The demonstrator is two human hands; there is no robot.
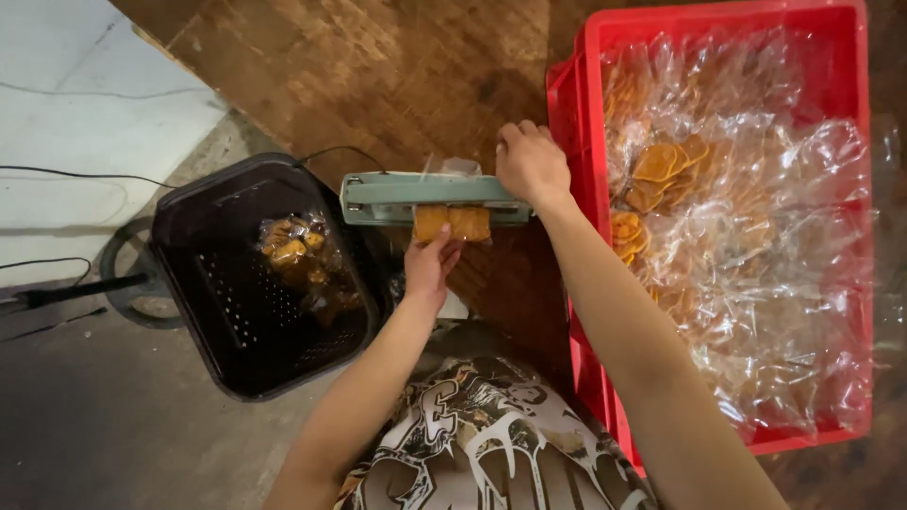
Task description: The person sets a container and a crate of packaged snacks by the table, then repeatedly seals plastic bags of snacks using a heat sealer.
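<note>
At the near edge of the wooden desk (378,66), the right hand (532,165) presses the sealer's arm (430,189) down, fingers clenched, while left-hand (430,267) fingers pinch the light, crinkly snack bag (452,224) by its lower edge.

one head-worn camera looks steeply down, close over the wooden table (378,66)

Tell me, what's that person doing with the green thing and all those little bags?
A person is pressing the right hand down on the arm of a green heat sealer on a wooden table. The left hand holds a small clear bag of orange snacks under the sealer's bar. A red crate on the right is full of similar bags. A black basket on the left has a few bags in it.
</note>
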